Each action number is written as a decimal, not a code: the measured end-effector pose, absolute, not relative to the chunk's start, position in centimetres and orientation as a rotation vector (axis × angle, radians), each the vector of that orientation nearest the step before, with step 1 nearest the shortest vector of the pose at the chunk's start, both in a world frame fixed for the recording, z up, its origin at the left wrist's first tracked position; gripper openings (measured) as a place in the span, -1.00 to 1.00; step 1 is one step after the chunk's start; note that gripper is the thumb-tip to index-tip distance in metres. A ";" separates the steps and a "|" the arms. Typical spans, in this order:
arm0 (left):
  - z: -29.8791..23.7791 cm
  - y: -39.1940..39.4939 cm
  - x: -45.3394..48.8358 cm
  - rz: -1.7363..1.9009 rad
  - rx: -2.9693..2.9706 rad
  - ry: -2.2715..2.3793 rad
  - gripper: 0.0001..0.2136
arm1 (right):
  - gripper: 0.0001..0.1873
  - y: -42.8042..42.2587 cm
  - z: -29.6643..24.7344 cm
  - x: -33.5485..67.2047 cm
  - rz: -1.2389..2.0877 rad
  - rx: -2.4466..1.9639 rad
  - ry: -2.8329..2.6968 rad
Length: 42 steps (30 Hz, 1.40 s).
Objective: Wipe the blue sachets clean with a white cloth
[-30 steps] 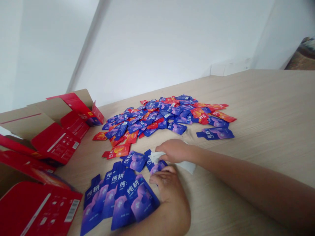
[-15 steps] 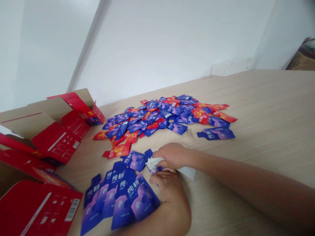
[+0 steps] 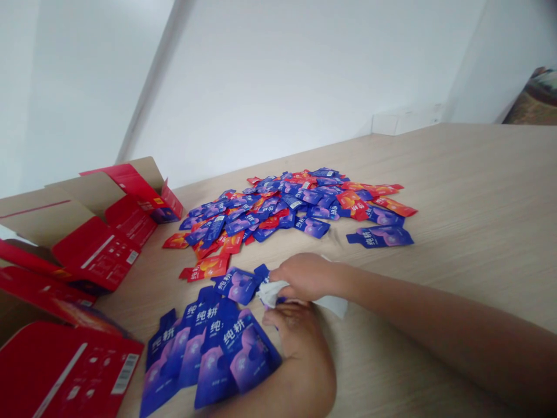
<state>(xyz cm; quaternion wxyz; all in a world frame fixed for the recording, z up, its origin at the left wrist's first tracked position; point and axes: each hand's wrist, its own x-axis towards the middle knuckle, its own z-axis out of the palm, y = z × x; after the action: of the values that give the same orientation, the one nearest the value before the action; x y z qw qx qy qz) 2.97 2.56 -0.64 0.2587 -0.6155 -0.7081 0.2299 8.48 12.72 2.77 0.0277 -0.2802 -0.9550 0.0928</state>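
Right hand [image 3: 300,277] pinches tissue [image 3: 271,292] over blue packet [image 3: 262,273]; left hand [image 3: 296,326] sits half-curled at packet's near end, can't tell if gripping.

Blue pouch [image 3: 261,273], partly hidden, white tissue [image 3: 270,294] bunched on top

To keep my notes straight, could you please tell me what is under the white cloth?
A blue pouch: its narrow end shows; the white cloth, right hand and left hand hide most of it.
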 end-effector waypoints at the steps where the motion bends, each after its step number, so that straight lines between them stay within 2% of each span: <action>1: -0.6 2.5 3.0 0.628 -1.657 -1.915 -0.59 | -0.66 12.9 2.5 8.5 0.293 -0.884 -2.946; 7: -0.5 2.3 3.0 0.636 -1.616 -1.900 -0.63 | -0.65 15.0 1.7 9.4 0.229 -1.090 -2.870; 16: -0.9 2.7 3.0 0.625 -1.665 -1.978 -0.62 | -0.66 12.4 3.0 8.3 0.288 -0.853 -2.923; 23: -0.6 2.2 3.1 0.659 -1.611 -1.900 -0.60 | -0.67 15.0 2.0 9.6 0.201 -1.091 -2.873; 33: -0.6 2.6 3.0 0.610 -1.684 -1.972 -0.60 | -0.68 12.3 3.5 8.5 0.276 -0.860 -2.938; 42: -1.0 2.6 3.0 0.609 -1.648 -1.979 -0.65 | -0.65 14.9 2.3 9.6 0.233 -1.077 -2.887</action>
<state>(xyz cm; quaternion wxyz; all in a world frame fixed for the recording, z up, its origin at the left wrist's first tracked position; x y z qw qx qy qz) 2.99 2.64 -0.96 0.2450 -0.6038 -0.7250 0.2230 9.57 14.88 2.27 0.0256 -0.3483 -0.9340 0.0755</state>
